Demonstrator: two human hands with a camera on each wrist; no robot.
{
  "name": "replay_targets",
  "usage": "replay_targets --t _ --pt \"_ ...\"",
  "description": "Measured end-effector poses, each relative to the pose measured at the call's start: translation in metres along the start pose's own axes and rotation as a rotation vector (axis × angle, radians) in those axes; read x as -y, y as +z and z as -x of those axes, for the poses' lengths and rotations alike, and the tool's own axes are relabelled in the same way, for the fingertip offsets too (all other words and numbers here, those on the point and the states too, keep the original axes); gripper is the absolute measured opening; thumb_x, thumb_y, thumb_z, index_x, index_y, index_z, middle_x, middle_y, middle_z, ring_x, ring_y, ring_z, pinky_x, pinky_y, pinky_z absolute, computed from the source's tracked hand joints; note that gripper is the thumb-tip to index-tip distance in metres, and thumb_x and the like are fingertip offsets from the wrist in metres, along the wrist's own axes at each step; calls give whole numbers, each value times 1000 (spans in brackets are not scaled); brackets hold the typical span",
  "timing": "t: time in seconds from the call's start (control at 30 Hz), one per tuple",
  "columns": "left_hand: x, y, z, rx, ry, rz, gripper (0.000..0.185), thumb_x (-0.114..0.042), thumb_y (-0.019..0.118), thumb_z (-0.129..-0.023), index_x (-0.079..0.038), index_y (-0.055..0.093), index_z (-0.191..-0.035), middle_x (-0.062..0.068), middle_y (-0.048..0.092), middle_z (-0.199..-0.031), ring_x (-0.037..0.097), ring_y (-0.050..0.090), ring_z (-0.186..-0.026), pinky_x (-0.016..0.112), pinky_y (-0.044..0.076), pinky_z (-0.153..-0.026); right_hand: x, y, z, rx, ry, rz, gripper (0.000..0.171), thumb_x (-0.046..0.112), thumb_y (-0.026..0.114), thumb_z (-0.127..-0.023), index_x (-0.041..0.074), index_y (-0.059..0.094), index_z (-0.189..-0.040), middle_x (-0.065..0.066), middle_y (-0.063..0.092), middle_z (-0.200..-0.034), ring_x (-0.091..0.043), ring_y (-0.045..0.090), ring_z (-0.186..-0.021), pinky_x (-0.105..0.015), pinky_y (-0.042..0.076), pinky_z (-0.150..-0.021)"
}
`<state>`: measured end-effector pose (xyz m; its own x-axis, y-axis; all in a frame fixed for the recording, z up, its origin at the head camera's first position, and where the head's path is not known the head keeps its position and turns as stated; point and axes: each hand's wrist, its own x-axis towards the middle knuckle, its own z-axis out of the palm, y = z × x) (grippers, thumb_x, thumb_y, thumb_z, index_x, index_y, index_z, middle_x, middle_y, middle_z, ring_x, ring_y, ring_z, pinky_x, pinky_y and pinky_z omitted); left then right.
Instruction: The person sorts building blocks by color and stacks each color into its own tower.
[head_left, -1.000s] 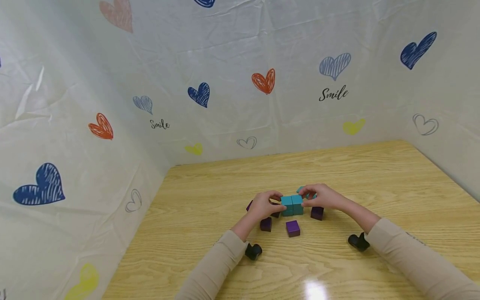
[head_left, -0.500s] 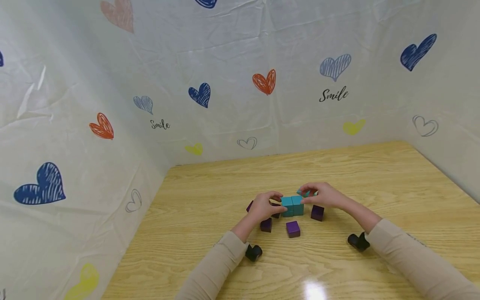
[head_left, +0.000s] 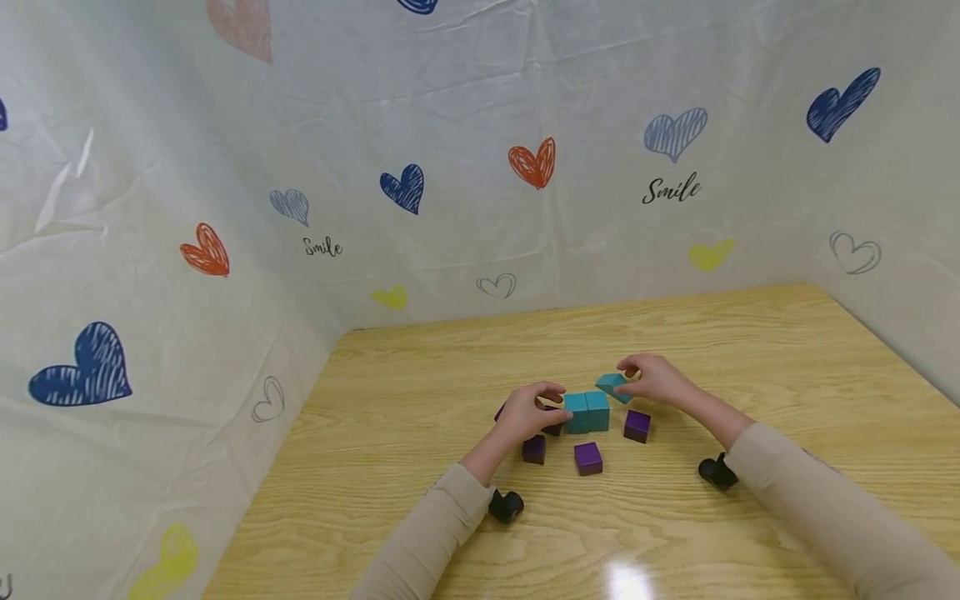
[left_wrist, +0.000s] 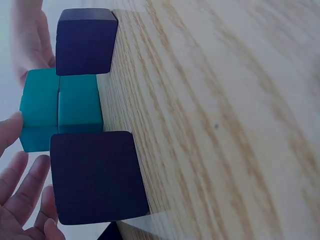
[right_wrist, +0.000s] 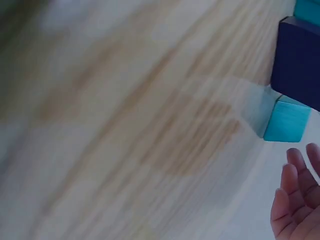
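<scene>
Two turquoise columns of stacked blocks (head_left: pixel 587 412) stand side by side on the wooden table. My left hand (head_left: pixel 528 412) is at their left side, its thumb (left_wrist: pixel 9 131) touching the upper block and its other fingers loosely bent beside it. Behind the stack, to the right, lies a turquoise wedge-shaped block (head_left: pixel 612 385). My right hand (head_left: pixel 656 381) is just right of that wedge, with thumb and fingers spread; in the head view the thumb overlaps it. In the right wrist view, a turquoise face (right_wrist: pixel 287 121) shows beyond the loosely bent fingers (right_wrist: pixel 295 202).
Purple cubes surround the stack: one in front (head_left: pixel 588 458), one at front left (head_left: pixel 534 450) and one to the right (head_left: pixel 637 426). More purple cubes are partly hidden by the left hand. A heart-printed sheet (head_left: pixel 450 233) hangs behind the table (head_left: pixel 420 375).
My right hand has left the stack's right side and moved right and back, uncovering more of the turquoise wedge. The left hand stays at the stack.
</scene>
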<state>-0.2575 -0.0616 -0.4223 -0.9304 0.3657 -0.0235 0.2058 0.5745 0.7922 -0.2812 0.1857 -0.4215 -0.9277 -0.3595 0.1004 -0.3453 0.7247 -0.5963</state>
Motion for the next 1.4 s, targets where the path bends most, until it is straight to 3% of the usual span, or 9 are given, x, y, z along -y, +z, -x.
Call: replay_targets --t 0.2,0.43,0.63,0.93,1.4 --pt "0 1 0 14 -7 65 31 -22 71 -81 -15 64 -110 1 65 -101 10 55 -75 22 46 -62 -4 3 -7 66 45 48 44 22 70 -80 -11 54 -105 -12 60 -83 -19 54 -70 -34 45 -64" --pt "0 1 1 34 5 98 31 -18 70 -81 -12 64 -111 4 65 -102 11 56 -76 22 47 -62 -6 4 -12 89 46 79 34 19 70 -79 -5 53 -96 -9 57 -77 -15 47 -62 -28 39 -56" --pt "0 2 1 26 -8 97 31 -18 70 -81 -12 64 -111 3 65 -102 11 57 -78 22 48 -63 -6 2 -14 91 0 92 30 13 70 -78 -6 55 -96 -8 54 -76 -17 46 -65 -30 40 -60" --pt "2 2 -1 16 2 79 31 -20 69 -82 -14 64 -111 2 65 -102 11 58 -79 21 48 -65 -11 0 -15 71 -76 130 31 8 70 -76 -8 61 -101 -16 63 -90 -27 59 -81 -38 48 -71" --pt "2 2 -2 21 1 64 29 -21 68 -83 -14 63 -111 1 64 -105 10 58 -81 21 49 -65 7 -14 -10 38 -145 81 32 7 68 -78 -10 61 -104 -17 63 -91 -26 59 -78 -34 48 -64"
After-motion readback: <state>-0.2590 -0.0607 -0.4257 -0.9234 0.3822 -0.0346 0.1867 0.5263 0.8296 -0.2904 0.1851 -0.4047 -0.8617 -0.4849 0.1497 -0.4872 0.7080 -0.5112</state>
